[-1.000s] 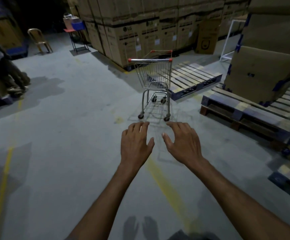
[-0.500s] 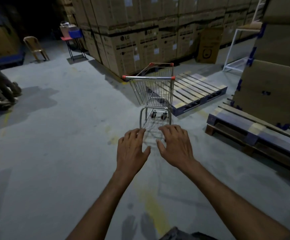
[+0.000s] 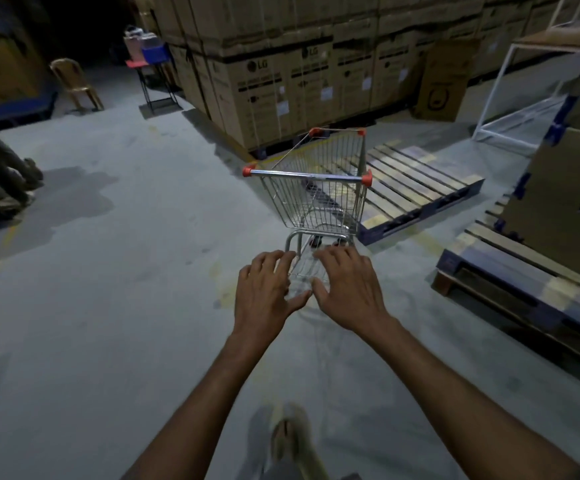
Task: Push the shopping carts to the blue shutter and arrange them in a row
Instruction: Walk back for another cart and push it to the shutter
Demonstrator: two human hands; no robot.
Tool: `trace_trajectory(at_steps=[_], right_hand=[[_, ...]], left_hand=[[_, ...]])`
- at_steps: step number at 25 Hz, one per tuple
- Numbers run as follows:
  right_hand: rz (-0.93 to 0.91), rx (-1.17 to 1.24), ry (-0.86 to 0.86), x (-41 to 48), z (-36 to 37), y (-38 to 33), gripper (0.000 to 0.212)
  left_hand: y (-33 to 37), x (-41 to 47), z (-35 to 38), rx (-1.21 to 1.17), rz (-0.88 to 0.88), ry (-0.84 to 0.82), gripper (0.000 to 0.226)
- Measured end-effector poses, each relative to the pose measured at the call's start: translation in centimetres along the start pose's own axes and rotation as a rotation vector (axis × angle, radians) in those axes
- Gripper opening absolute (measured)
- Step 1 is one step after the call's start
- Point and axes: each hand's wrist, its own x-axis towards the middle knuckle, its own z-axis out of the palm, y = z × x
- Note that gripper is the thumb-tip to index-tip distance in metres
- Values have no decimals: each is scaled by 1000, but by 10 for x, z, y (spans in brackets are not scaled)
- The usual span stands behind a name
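Fingers on my left hand (image 3: 264, 289) and right hand (image 3: 349, 289) are spread apart and slightly bent, palms down, holding nothing. The thumbs nearly meet between the two hands.

From my feed the hands overlap the low rack at the near end of the shopping cart (image 3: 316, 202). Its handle bar (image 3: 307, 174), chrome with red end caps, sits beyond my fingertips and neither hand is on it. The cart stands upright on the grey floor (image 3: 108, 306), pointing away from me. Through the basket wires I see only the floor and the pallet behind it.

Just right of the cart lies a flat pallet (image 3: 416, 181), its near corner almost against the cart's right side. Further right of the cart a second pallet (image 3: 523, 282) carries a large carton (image 3: 565, 188), closed, contents hidden. Beyond the cart rises a wall of sealed stacked cartons (image 3: 281, 81), and beyond it to the right stands a white metal frame (image 3: 499, 98).

Left of the cart the floor runs wide. Far beyond the cart on its left are a small stand (image 3: 157, 88) with a blue box and bags on top, and a plastic chair (image 3: 74, 84).

Nearer than the cart, between my forearms, one blurred foot (image 3: 292, 441) shows.
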Motion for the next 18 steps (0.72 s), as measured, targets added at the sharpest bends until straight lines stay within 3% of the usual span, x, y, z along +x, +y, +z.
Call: trace_trajectory(at_steps=[11,18], right_hand=[[183,-129,-38,263,146,90,49],[306,-201,-225,366,209,139,74]], left_hand=[[-118,291,165,-129,151,-91,67],[-174,420,232,-123,197,-243,86]])
